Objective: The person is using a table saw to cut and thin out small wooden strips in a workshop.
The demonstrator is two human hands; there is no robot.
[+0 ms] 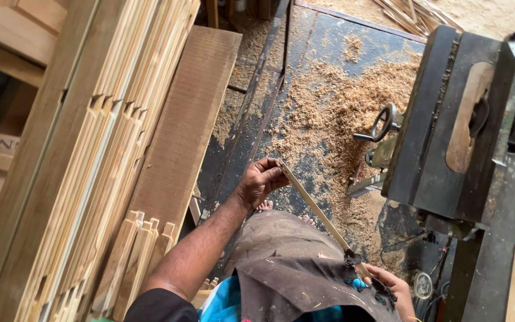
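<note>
1. The left hand (261,180) is closed in a grasp around the far end of a thin wooden strip (314,206), to the left of the dark metal machine (448,119).
2. The right hand (391,289) grips the near end of the same strip, below the machine's lower left corner; its fingers curl around the wood.
3. The strip runs slantwise between the two hands, above a dark, stained apron (293,268).
4. A heap of sawdust (335,107) lies on the floor just left of the machine, beside its handwheel (384,122).
5. A stack of long pale wooden slats (108,155) leans well to the left of the machine, beyond the left hand.
</note>
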